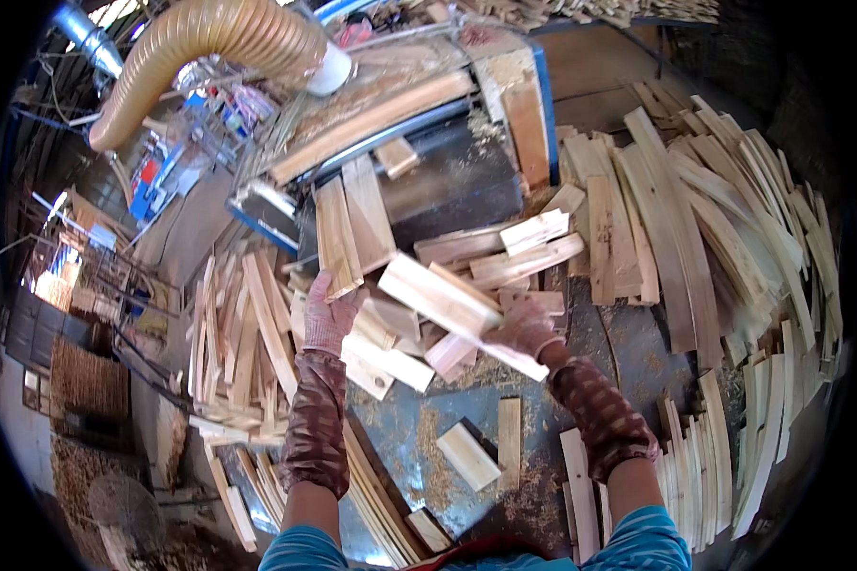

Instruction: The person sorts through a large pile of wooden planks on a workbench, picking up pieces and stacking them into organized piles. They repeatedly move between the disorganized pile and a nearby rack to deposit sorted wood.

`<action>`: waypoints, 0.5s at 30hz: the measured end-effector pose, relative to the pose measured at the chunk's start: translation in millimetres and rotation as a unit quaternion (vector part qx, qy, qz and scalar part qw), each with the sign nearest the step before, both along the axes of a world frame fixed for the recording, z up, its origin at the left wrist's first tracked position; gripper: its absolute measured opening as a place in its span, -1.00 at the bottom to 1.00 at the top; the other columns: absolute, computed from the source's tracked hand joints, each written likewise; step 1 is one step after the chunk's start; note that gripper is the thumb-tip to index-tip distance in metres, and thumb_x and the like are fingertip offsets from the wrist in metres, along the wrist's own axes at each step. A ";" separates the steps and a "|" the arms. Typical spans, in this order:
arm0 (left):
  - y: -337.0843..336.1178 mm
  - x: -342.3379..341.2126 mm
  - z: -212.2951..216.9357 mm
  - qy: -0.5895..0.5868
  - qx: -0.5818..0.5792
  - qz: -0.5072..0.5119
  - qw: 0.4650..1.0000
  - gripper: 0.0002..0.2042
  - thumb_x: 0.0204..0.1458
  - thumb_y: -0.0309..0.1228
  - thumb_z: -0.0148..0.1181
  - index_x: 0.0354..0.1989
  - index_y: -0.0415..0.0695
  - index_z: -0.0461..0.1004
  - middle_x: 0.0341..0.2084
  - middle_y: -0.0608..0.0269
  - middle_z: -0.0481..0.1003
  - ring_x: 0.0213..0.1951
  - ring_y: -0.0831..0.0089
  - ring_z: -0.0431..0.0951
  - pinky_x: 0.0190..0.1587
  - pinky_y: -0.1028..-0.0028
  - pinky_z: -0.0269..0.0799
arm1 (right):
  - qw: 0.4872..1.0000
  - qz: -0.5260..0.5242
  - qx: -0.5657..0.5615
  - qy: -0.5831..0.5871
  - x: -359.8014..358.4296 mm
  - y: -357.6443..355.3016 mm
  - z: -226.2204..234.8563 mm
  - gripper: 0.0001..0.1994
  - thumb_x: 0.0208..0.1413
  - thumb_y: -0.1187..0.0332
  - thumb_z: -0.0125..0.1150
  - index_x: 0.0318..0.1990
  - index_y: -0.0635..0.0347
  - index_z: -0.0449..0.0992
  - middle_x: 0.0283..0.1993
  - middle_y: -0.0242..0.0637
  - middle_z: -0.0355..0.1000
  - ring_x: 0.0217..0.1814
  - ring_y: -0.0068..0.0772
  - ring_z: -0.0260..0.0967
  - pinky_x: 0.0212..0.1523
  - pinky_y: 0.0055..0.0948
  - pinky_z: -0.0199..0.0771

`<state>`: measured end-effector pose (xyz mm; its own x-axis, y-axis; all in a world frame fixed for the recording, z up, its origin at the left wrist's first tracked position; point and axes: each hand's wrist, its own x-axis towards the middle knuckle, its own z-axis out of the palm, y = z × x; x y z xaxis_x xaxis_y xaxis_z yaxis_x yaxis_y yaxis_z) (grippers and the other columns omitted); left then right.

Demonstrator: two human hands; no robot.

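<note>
My left hand (331, 316), in a pale glove, is closed on the near end of a wooden board (337, 228). That board's far part rests on the dark machine table (438, 181), beside a second board (368, 211). My right hand (526, 328), also gloved, grips the right end of a light wooden plank (436, 293), which slants up to the left above a pile of short boards. The fingers under both pieces are partly hidden. Loose offcuts (543, 231) lie just beyond my right hand.
A ribbed yellow hose (209, 43) arches over the machine at the far left. Long boards (667, 219) are heaped at right, with more stacked at left (248, 333). Two short pieces, one pale (468, 457) and one narrow (509, 443), lie on the sawdust-strewn metal surface near me.
</note>
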<state>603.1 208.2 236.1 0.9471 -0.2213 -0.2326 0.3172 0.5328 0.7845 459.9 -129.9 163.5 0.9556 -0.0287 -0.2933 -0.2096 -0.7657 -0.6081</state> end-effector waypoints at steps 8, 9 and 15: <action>-37.3 21.3 -13.4 0.043 0.032 -0.004 0.999 -0.55 0.18 -0.37 0.20 0.22 -0.26 0.36 0.07 -0.05 0.46 0.07 -0.05 0.50 0.14 -0.07 0.50 | 0.997 -0.071 0.024 -0.010 -35.3 15.1 -13.6 -0.25 -0.32 -0.08 0.47 0.08 0.14 0.52 -0.01 -0.03 0.52 0.09 -0.06 0.49 0.10 -0.20 0.52; -46.2 14.1 -11.6 0.042 0.034 -0.018 0.998 -0.56 0.18 -0.36 0.21 0.21 -0.26 0.39 0.06 -0.04 0.48 0.05 -0.02 0.51 0.13 -0.06 0.50 | 0.995 -0.094 0.026 -0.014 -42.5 12.8 -17.7 -0.23 -0.34 -0.09 0.50 0.08 0.14 0.51 -0.01 -0.03 0.51 0.10 -0.05 0.48 0.11 -0.20 0.51; -34.3 -85.1 19.3 0.079 0.103 0.050 0.990 -0.51 0.21 -0.29 0.19 0.27 -0.24 0.34 -0.14 0.16 0.51 -0.19 0.17 0.58 -0.17 0.25 0.59 | 0.975 -0.176 0.133 0.022 -91.0 -2.8 -8.5 -0.25 -0.32 -0.03 0.53 0.05 0.21 0.49 -0.04 -0.03 0.54 0.03 -0.09 0.53 0.07 -0.27 0.52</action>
<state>517.9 174.0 255.4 0.9102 -0.0595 -0.4098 0.3978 0.4011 0.8252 368.9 -132.7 155.0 0.8865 -0.2701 -0.3758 -0.4616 -0.4578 -0.7598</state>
